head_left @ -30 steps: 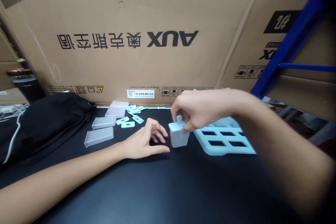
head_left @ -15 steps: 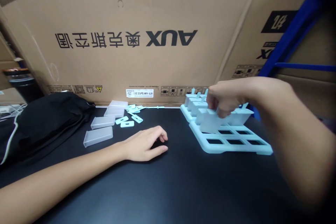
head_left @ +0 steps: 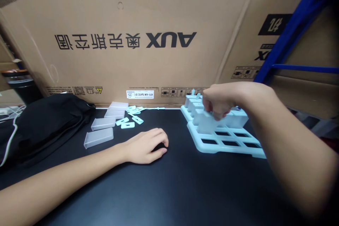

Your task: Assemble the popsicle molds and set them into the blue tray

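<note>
My right hand (head_left: 219, 99) is closed round the top of a translucent popsicle mold (head_left: 206, 123), its fingers pointing down. The mold stands at a slot of the light-blue rack (head_left: 208, 147); whether it is fully seated I cannot tell. Behind it, several other popsicle molds (head_left: 190, 101) with blue stick handles stand in the rack, partly hidden by my hand. In the rack's front part, several slots hold nothing. My left hand (head_left: 147, 146) rests on the black table with fingers loosely curved, thumb apart and nothing in it.
Several loose clear mold cups (head_left: 99, 137) lie on the left of the table, with small blue lids and sticks (head_left: 128, 125) beside them. Further left are a black cloth bag (head_left: 55, 123) and a dark bottle (head_left: 23, 86). A large cardboard box (head_left: 119, 67) stands behind.
My right hand and the mold in it have shifted slightly down relative to the rack. The whole view has turned a little. My left hand stays in place on the table.
</note>
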Tool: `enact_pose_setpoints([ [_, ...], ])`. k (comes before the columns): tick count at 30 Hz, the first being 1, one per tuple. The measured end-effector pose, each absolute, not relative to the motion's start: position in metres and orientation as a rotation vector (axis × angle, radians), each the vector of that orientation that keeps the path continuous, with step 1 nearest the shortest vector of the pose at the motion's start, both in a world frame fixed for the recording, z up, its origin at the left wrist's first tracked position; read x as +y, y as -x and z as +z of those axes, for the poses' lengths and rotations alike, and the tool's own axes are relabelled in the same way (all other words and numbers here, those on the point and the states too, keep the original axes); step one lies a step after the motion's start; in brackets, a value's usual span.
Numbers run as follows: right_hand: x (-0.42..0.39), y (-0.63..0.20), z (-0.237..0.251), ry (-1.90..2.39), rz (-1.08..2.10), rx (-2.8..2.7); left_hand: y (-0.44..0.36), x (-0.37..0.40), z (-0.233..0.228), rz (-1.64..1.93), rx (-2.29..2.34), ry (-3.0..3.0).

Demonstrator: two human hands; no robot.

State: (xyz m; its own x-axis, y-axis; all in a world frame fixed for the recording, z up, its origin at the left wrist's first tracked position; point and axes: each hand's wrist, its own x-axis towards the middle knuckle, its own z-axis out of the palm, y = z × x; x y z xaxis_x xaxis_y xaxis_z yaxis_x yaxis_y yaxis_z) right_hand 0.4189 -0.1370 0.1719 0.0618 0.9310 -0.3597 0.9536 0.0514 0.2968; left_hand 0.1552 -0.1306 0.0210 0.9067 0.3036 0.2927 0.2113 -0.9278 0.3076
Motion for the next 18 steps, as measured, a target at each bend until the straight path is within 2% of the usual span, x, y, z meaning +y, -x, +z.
enact_pose_setpoints([
  [7,-0.13,-0.421,0.166,-1.834,-0.216,2.014,-0.155,-0.13,0.02,0.501,0.349,-2.822],
  [18,-0.137,-0.405,0.166,-1.853,-0.211,1.979,-0.155,-0.131,0.022,0.495,0.347,-2.812],
])
